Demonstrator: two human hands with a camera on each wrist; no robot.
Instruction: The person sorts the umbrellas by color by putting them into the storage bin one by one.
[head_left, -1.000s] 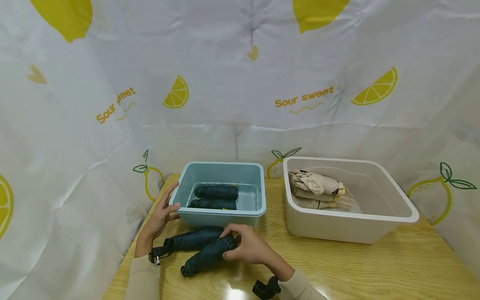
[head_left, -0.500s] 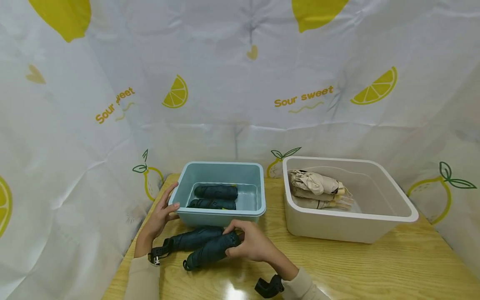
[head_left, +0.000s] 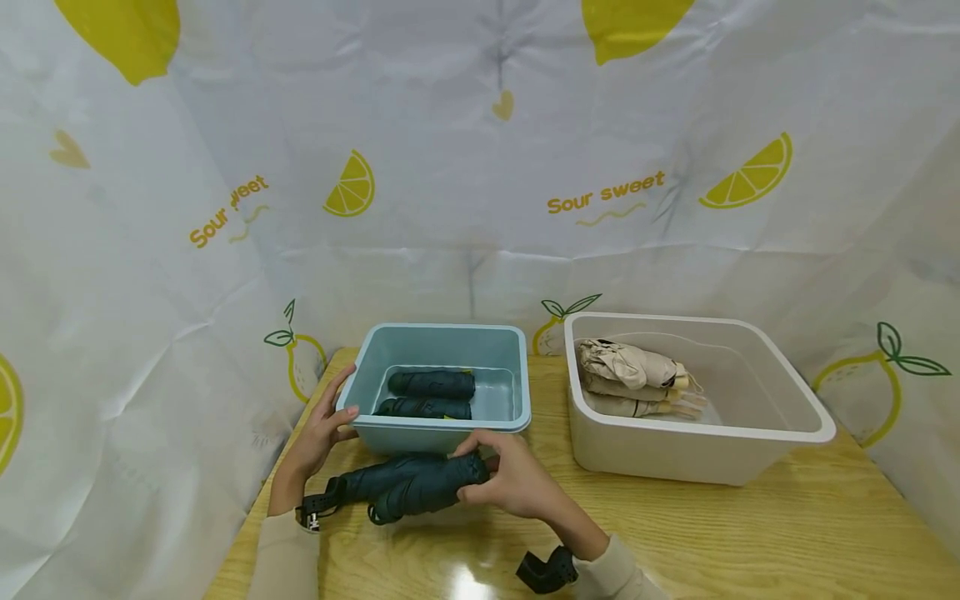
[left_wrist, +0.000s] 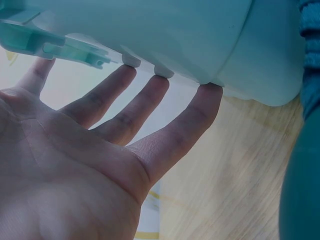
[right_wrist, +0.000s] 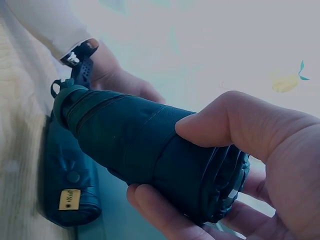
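In the head view my right hand (head_left: 513, 475) grips the broad end of a dark green folded umbrella (head_left: 423, 487); the right wrist view shows thumb and fingers around the umbrella (right_wrist: 140, 135). A second dark green folded umbrella (head_left: 375, 479) lies on the table behind it, partly covered; its tan tag (right_wrist: 69, 199) shows in the right wrist view. My left hand (head_left: 318, 429) is at the left side of the light blue bin (head_left: 442, 437). Its straight fingertips touch the bin wall (left_wrist: 195, 30) in the left wrist view. Two more dark umbrellas (head_left: 431, 384) lie inside that bin.
To the right stands a larger white bin (head_left: 675, 454) with several beige folded umbrellas (head_left: 630, 367) at its left end. Both bins rest on a wooden table (head_left: 750, 533). A white lemon-print sheet (head_left: 465, 208) hangs behind and at the sides.
My right hand has moved a little away from me and to the right with the umbrella, which now overlaps more of the umbrella behind it. My left hand stays at the bin.
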